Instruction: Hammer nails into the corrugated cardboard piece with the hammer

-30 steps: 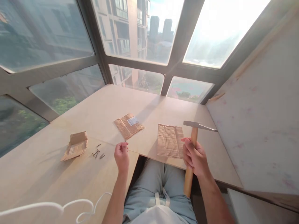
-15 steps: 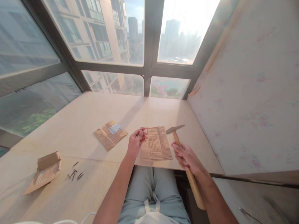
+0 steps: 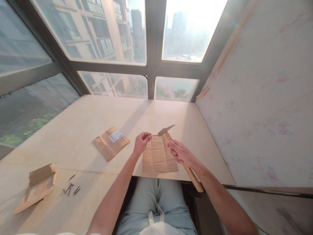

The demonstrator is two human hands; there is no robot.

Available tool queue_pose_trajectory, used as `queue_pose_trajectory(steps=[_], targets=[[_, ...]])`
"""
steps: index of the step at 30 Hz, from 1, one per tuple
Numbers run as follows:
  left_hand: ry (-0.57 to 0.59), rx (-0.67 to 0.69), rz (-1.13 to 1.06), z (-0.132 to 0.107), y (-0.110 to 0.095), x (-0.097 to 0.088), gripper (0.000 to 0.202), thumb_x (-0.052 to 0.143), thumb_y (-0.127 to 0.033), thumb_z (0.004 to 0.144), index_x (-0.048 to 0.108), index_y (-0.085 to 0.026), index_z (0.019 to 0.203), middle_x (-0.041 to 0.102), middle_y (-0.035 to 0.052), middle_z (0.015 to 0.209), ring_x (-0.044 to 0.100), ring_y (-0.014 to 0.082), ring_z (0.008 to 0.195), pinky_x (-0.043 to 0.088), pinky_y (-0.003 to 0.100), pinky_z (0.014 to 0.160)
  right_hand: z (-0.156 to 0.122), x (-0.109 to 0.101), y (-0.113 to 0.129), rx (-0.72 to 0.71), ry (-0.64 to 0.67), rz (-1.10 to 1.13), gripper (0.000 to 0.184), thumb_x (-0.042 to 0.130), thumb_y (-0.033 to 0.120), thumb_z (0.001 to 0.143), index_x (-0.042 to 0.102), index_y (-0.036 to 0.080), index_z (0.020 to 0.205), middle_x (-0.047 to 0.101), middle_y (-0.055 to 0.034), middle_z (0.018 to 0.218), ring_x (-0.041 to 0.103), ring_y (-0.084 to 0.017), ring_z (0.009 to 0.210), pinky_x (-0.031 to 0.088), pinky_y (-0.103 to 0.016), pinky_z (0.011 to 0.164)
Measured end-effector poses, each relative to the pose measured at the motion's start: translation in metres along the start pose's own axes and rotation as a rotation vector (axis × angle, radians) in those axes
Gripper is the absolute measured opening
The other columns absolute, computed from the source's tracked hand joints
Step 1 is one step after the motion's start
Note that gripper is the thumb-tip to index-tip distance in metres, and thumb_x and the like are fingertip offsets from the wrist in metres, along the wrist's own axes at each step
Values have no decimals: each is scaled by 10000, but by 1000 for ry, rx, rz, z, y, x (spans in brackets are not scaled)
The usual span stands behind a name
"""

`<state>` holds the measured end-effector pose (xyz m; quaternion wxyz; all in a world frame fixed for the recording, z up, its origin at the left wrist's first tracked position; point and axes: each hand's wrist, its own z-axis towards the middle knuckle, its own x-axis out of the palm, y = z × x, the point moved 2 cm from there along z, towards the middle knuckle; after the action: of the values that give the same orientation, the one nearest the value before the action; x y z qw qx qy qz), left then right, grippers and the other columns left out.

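My left hand [image 3: 143, 142] is closed in a pinch at the far left corner of a ridged cardboard sheet [image 3: 158, 155]. Between its fingertips is what looks like a small nail, mostly hidden by the fingers. My right hand [image 3: 179, 152] is wrapped round the wooden handle of a hammer [image 3: 193, 178]. The hammer's metal head is tilted over the far edge of the sheet, a little right of my left fingertips and apart from them. The sheet lies flat at the table's front edge, its right side partly covered by my right hand.
Left of the sheet lies a folded cardboard piece [image 3: 111, 143] with a white label. Several loose nails [image 3: 70, 188] are scattered at the lower left, beside an open cardboard box [image 3: 36, 187]. A patterned wall [image 3: 256, 130] borders the table's right side; windows stand behind.
My right hand has brought the hammer left and slightly up, so its head is nearer my left fingertips. My left hand has lowered its pinch towards the sheet's far corner. The view has shifted slightly.
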<state>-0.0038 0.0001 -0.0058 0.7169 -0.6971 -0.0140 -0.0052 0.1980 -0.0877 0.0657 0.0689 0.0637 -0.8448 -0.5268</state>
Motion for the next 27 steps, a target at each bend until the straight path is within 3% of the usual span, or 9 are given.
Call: queue_pose_trajectory(steps=[4, 6, 8, 10, 16, 19, 23, 27], targets=[[40, 32, 91, 1, 9, -3, 209, 753, -330, 698, 707, -166, 821, 702, 35, 736, 609, 144, 641, 454, 259, 636, 7, 6, 11, -47, 28, -82, 203, 623, 360, 824, 491, 214, 874, 336, 120, 556, 254, -33, 379, 164, -141, 324], [15, 54, 106, 1, 12, -5, 231, 756, -328, 701, 711, -169, 863, 727, 60, 804, 644, 164, 705, 466, 267, 669, 4, 5, 22, -135, 47, -31, 224, 640, 314, 800, 523, 204, 955, 351, 116, 562, 304, -42, 404, 223, -148, 349], [-10, 78, 121, 1, 12, -8, 249, 756, -336, 708, 714, -174, 892, 739, 76, 847, 666, 184, 763, 475, 279, 699, -2, 4, 29, -233, 81, 42, 302, 648, 353, 807, 528, 200, 1038, 416, 96, 604, 398, -59, 454, 326, -169, 403], [-20, 104, 155, 1, 10, -9, 243, 739, -352, 731, 715, -179, 900, 745, 80, 871, 676, 196, 799, 482, 286, 708, -8, 3, 26, -255, 90, 55, 344, 656, 453, 813, 522, 199, 1003, 450, 83, 631, 438, -65, 477, 375, -187, 434], [36, 149, 280, 2, 5, -3, 229, 675, -360, 794, 721, -188, 939, 759, 65, 919, 694, 202, 848, 515, 296, 717, -14, -1, -15, 13, -64, 60, 523, 630, 682, 762, 363, 233, 737, 269, 131, 530, 184, -23, 368, 142, -144, 298], [83, 172, 335, 4, 8, 0, 234, 674, -346, 801, 735, -197, 972, 764, 63, 944, 699, 203, 860, 532, 311, 747, -12, -4, -11, -14, -68, 115, 547, 635, 698, 748, 343, 237, 717, 258, 132, 518, 173, -22, 355, 146, -142, 279], [127, 238, 400, 5, 14, -1, 211, 671, -329, 800, 748, -208, 955, 768, 49, 925, 689, 188, 800, 541, 319, 744, -6, -5, -1, 17, 18, 119, 529, 633, 678, 767, 343, 239, 718, 269, 129, 513, 173, -25, 346, 158, -141, 270], [141, 287, 444, 5, 19, -5, 189, 667, -309, 796, 750, -208, 933, 764, 33, 866, 666, 164, 737, 531, 301, 713, 0, 0, -10, 69, 56, 68, 498, 652, 636, 780, 347, 244, 752, 259, 134, 520, 170, -24, 346, 152, -135, 278]])
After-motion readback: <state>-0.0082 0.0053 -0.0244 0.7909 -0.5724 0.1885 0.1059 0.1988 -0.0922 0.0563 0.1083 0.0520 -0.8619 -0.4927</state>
